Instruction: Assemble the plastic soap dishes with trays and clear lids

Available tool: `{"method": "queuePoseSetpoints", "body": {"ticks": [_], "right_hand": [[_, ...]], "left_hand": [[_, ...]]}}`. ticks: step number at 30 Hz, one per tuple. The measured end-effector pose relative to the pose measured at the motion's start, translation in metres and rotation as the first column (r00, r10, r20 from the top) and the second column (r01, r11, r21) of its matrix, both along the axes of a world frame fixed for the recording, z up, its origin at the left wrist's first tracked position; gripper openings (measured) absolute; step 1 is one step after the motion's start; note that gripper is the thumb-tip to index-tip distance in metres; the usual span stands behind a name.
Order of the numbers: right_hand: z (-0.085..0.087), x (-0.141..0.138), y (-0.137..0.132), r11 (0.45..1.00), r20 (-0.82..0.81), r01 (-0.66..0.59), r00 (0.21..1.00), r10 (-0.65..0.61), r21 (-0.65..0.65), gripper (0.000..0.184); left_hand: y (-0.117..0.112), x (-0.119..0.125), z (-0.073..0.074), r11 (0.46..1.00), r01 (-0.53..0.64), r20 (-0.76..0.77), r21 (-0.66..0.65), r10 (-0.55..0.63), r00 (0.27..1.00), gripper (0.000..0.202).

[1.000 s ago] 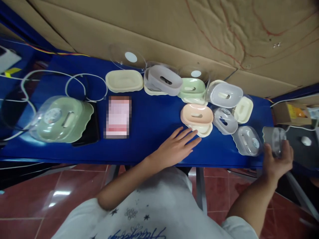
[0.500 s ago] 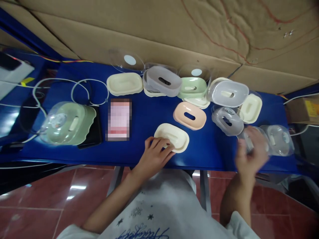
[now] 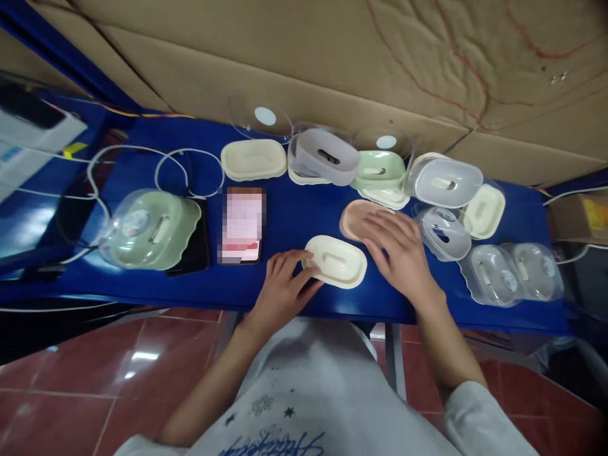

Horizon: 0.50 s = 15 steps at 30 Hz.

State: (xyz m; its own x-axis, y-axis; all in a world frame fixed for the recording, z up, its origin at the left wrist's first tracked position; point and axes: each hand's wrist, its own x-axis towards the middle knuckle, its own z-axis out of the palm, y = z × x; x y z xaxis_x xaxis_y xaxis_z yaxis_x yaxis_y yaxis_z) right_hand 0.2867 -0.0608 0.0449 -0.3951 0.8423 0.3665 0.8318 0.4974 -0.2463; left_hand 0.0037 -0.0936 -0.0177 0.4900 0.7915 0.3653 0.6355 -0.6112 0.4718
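Note:
In the head view, a shallow cream oval dish with a raised bar in its middle lies near the front edge of the blue table. My left hand pinches its left rim between thumb and fingers. Just behind it is a peach oval dish. Over that dish's right part my right hand is spread, fingers stretched across it and thumb toward the near side. The peach dish's middle slot is hidden under the fingers. Whether the right fingers touch the dish, I cannot tell.
Along the back stand cream trays, a grey tray, a green tray and clear lids. Two clear-lidded boxes sit at the right. Left are a phone, a green lidded box and a white cable.
My right hand has moved left from the clear-lidded boxes at the right to over the peach dish. My left hand stays at the cream dish, now at its left rim.

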Motion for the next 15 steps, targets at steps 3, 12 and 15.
{"method": "queuePoseSetpoints", "body": {"ticks": [3, 12, 15], "right_hand": [[0.007, -0.047, 0.048, 0.973, 0.000, -0.224, 0.974, 0.225, -0.057, 0.034], [-0.021, -0.168, 0.156, 0.991, 0.268, -0.105, 0.956, 0.123, -0.081, 0.037], [-0.008, -0.155, 0.131, 0.993, 0.144, -0.112, 0.983, 0.116, -0.037, 0.035]], "left_hand": [[-0.003, 0.001, -0.001, 0.999, -0.025, 0.032, -0.024, 0.026, 0.999, 0.013], [-0.008, -0.001, -0.003, 0.998, -0.043, 0.078, -0.036, 0.046, 0.996, 0.012], [-0.009, -0.002, -0.002, 0.998, -0.023, 0.061, -0.050, 0.026, 0.998, 0.010]]}}
